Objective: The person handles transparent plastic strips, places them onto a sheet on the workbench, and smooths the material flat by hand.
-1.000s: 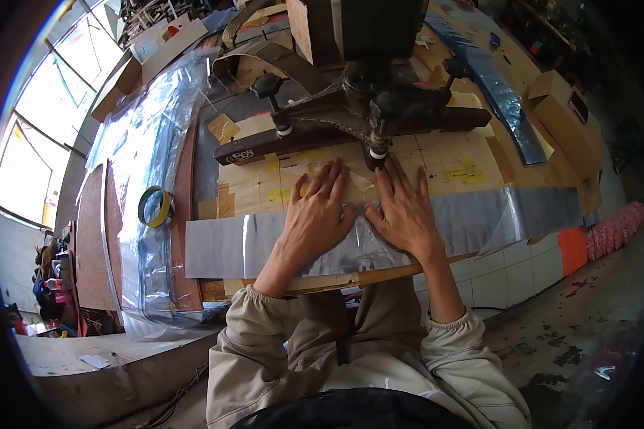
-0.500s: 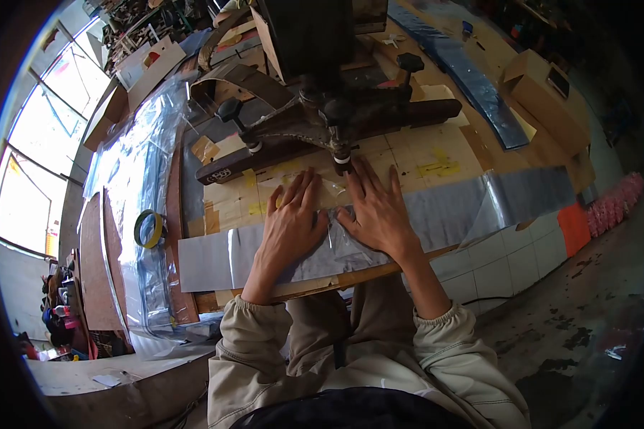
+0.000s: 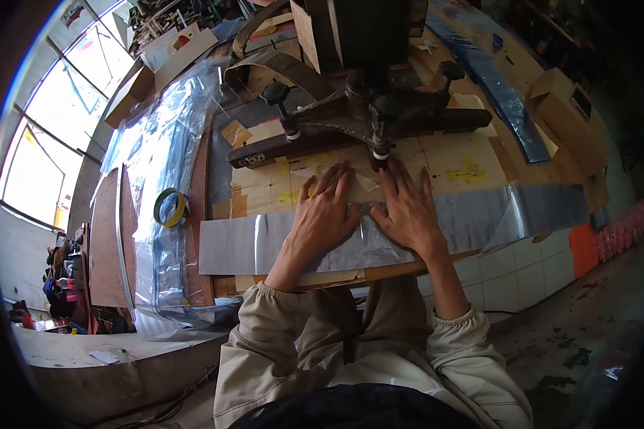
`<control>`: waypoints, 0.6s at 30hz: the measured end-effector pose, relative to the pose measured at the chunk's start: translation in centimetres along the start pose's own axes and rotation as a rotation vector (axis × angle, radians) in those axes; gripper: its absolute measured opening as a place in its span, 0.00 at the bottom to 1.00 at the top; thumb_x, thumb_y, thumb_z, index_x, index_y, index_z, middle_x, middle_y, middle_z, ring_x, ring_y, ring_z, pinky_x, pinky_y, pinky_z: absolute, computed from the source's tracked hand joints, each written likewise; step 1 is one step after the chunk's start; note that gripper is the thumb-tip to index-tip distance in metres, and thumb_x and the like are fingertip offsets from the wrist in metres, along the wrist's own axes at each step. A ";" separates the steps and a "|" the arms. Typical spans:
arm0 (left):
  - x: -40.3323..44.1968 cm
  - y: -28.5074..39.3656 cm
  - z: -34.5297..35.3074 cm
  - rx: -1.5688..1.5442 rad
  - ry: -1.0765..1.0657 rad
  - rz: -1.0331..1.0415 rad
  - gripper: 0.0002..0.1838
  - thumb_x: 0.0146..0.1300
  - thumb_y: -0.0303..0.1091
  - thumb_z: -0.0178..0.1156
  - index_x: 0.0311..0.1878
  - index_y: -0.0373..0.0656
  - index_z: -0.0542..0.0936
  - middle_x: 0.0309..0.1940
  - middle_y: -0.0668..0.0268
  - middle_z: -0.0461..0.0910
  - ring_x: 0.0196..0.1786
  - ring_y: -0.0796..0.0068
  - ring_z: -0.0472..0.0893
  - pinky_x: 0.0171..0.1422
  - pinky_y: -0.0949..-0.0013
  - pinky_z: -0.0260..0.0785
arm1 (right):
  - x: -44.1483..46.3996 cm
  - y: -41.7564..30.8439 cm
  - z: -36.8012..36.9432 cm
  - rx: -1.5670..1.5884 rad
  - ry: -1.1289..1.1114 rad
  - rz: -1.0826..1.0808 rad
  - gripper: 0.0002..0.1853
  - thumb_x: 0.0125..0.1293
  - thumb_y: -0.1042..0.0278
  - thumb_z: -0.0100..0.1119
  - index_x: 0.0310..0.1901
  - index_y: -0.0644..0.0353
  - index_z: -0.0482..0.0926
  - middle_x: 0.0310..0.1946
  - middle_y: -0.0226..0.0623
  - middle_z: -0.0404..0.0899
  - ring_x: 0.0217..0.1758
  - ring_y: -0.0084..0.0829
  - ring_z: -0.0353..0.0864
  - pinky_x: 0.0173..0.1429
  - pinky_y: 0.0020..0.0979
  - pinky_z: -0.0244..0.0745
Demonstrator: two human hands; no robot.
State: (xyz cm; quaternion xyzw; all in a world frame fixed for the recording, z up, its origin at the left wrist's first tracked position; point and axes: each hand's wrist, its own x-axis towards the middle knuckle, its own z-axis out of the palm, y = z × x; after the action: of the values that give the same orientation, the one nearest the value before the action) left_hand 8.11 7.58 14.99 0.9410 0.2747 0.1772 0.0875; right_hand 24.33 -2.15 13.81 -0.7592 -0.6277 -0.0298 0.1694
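Observation:
A long grey plastic strip [image 3: 479,209] lies along the front edge of the wooden board [image 3: 436,161]. Flat on the strip rests my left hand [image 3: 323,207], its fingers stretched forward onto the board. Beside it my right hand [image 3: 408,211] lies flat too, fingers spread, thumbs almost meeting. Just ahead of the fingertips stands a dark press [image 3: 368,118] with several black knobs. Its long bar [image 3: 254,154] lies across the board. Neither hand grasps anything; what is under the palms is hidden.
On the left a roll of tape [image 3: 169,207] sits on clear plastic sheeting [image 3: 150,157]. A dark blue strip [image 3: 511,114] lies at the back right, near a cardboard box [image 3: 569,107]. A curved brown piece [image 3: 283,68] lies behind the bar.
The whole view has shifted, so the scene sits further right and slightly higher or lower in places. Both hands stay flat on the strip in nearly the same position.

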 end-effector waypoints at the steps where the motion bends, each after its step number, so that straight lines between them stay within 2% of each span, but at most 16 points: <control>1: 0.0 0.0 0.1 -0.002 0.014 0.002 0.32 0.59 0.39 0.56 0.66 0.37 0.67 0.70 0.56 0.66 0.73 0.62 0.64 0.74 0.49 0.53 | 0.0 0.1 0.2 -0.018 0.014 -0.007 0.37 0.63 0.49 0.55 0.68 0.65 0.62 0.72 0.49 0.60 0.78 0.38 0.55 0.78 0.59 0.43; 6: -0.2 0.1 0.4 0.006 0.053 0.009 0.31 0.58 0.40 0.56 0.65 0.36 0.69 0.69 0.55 0.68 0.73 0.63 0.65 0.73 0.48 0.54 | 0.0 0.3 0.6 -0.050 0.035 -0.009 0.39 0.63 0.48 0.56 0.69 0.65 0.61 0.72 0.47 0.60 0.77 0.37 0.56 0.76 0.61 0.46; 9: -0.3 0.1 0.8 0.030 0.086 0.014 0.31 0.59 0.39 0.55 0.65 0.37 0.68 0.69 0.55 0.68 0.72 0.63 0.66 0.73 0.48 0.55 | 0.0 -0.1 -0.1 -0.019 -0.025 0.015 0.37 0.65 0.50 0.52 0.70 0.66 0.59 0.73 0.50 0.58 0.78 0.39 0.53 0.79 0.57 0.41; 12: -0.4 -0.1 1.0 0.050 0.112 0.023 0.30 0.60 0.37 0.55 0.66 0.39 0.68 0.69 0.56 0.68 0.72 0.61 0.67 0.72 0.48 0.57 | 0.0 -0.2 -0.3 -0.030 -0.043 0.027 0.37 0.66 0.50 0.51 0.71 0.66 0.59 0.73 0.50 0.58 0.78 0.40 0.54 0.78 0.58 0.42; 15: -0.6 -0.1 1.0 0.022 0.120 0.017 0.29 0.61 0.36 0.55 0.66 0.38 0.68 0.69 0.54 0.68 0.71 0.60 0.67 0.72 0.47 0.57 | 0.0 -0.2 -0.2 -0.049 -0.013 0.018 0.37 0.67 0.48 0.50 0.70 0.67 0.60 0.72 0.52 0.58 0.77 0.42 0.56 0.78 0.56 0.44; 18: -1.5 0.0 0.7 -0.059 0.117 -0.023 0.28 0.63 0.37 0.54 0.67 0.38 0.67 0.69 0.53 0.68 0.72 0.59 0.66 0.72 0.46 0.56 | 0.0 0.4 0.6 -0.036 0.118 -0.042 0.34 0.65 0.50 0.56 0.65 0.68 0.68 0.68 0.49 0.66 0.72 0.41 0.65 0.75 0.59 0.50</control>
State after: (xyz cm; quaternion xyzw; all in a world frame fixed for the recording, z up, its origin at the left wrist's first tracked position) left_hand 7.19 6.68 13.87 0.9229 0.2846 0.2390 0.1010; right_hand 24.64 -2.06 13.16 -0.7457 -0.6318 -0.0894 0.1916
